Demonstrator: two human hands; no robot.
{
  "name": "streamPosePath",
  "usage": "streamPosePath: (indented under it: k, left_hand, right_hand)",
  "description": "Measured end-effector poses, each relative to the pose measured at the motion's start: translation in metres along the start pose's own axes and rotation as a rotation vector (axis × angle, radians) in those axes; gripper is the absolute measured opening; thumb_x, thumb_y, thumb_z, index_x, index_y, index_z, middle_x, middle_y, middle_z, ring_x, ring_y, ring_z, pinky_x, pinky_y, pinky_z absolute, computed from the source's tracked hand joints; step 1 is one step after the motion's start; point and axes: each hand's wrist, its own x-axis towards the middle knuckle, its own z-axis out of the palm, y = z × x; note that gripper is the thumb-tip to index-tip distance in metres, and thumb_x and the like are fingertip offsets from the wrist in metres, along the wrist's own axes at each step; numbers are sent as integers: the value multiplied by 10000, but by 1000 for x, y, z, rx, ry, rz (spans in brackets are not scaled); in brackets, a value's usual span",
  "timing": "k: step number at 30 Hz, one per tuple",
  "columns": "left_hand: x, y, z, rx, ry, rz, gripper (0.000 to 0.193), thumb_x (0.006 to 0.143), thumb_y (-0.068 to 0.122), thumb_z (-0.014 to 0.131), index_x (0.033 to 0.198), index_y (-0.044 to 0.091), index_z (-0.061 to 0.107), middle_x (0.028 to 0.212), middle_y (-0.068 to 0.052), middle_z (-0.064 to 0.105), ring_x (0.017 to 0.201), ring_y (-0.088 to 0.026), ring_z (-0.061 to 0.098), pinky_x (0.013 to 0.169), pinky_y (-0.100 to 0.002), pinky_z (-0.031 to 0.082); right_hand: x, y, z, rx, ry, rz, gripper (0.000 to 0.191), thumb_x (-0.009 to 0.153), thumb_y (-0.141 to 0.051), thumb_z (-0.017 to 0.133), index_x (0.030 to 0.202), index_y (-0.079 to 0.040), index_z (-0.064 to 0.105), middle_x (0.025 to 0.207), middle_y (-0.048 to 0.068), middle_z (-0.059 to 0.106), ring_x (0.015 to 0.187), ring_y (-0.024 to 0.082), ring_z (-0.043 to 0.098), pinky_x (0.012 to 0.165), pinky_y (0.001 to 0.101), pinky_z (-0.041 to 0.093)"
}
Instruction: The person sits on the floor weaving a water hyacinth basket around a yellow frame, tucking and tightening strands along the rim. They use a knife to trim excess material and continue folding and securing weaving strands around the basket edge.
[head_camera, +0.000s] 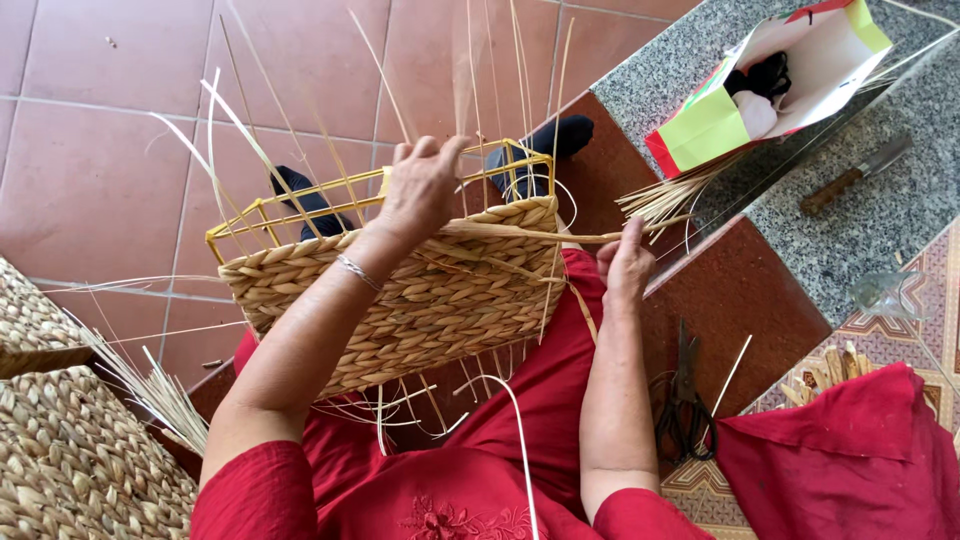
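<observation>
- Your left hand (420, 185) closes its fingers over the rim of the basket (400, 300), steadying it on your lap.
- Your right hand (625, 265) pinches the straw strand (540, 235) taut, level with the weave's top row.
- Scissors (685, 405) lie near your right side.

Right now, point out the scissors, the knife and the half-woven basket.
scissors (686, 400), head view, on the dark blades near the pivot.
knife (835, 188), head view, on the brown handle.
half-woven basket (420, 300), head view, on the woven side wall.

Green-red paper bag (790, 80) on granite ledge (880, 215)
</observation>
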Motion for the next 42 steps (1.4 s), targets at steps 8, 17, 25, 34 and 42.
streamPosePath:
  k: [8,17,25,34,42]
  left_hand:
    - [22,-5,-20,-196,-275,-222,557,891,69,622,1418,103,443,818,-71,732,923,-274,685,1021,-442,364]
    - [18,-11,-30,-318,-233,-111,703,839,49,586,1520,110,422,859,-27,780,998,-225,715,1089,-453,355]
    - [-11,2,-9,426,29,161,755,730,69,680,1441,89,426,929,-82,681,1079,-269,570,1034,-455,304]
    - [-72,-14,-17,280,452,275,708,792,102,659,1465,107,436,1357,-131,591,1272,-275,506,1159,-501,266]
    - [-145,-93,-57,320,451,3,55,991,47,645,1019,70,685,1027,-87,666,1055,-210,538,1005,-416,393]
  right_hand:
    - [-29,-69,37,-450,57,-1031,175,1005,-194,752,904,-72,676,789,55,658,653,198,618,574,346,510]
    - [7,-103,121,-849,-471,-1329,196,1027,14,590,1131,-69,734,1084,135,766,798,220,753,679,328,620]
    - [11,-111,130,-961,-702,-1012,119,982,-243,660,1005,-178,756,950,44,773,775,254,734,685,430,571]
    - [-14,-113,141,-985,-662,-1087,140,1014,-241,665,1006,-120,736,1005,74,741,850,332,713,725,470,556]
    - [-32,-114,137,-774,-639,-1083,102,957,-161,777,1045,-112,762,985,44,747,866,228,740,771,364,595]
